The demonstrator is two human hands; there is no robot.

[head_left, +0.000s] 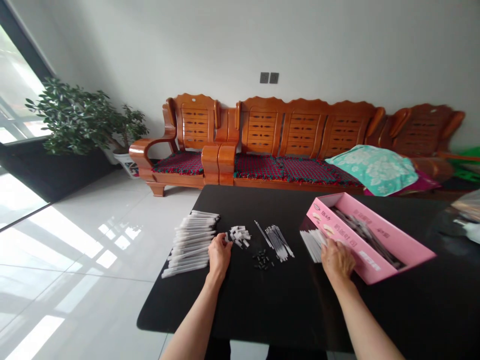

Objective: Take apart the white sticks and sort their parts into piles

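Observation:
My left hand (pixel 219 256) rests by a row of white tubes (pixel 193 242), its fingers bent together at their right ends. A whitish bit shows at the fingertips, too small to name. Just right of it lies a heap of short white pieces (pixel 240 236). Small black tips (pixel 263 260) are scattered nearer me, beside a fan of thin grey-white sticks (pixel 279 242) like pen refills. My right hand (pixel 338 258) is curled over a bundle of slim white sticks (pixel 312 244), touching them; its fingertips are partly hidden.
A pink open box (pixel 407 246) with dark, slender sticks inside stands right of my right hand on the black table (pixel 262 310). Clear plastic packaging (pixel 468 215) sits at the far right. Behind the table is a wooden sofa (pixel 262 120) with a turquoise cushion (pixel 378 170).

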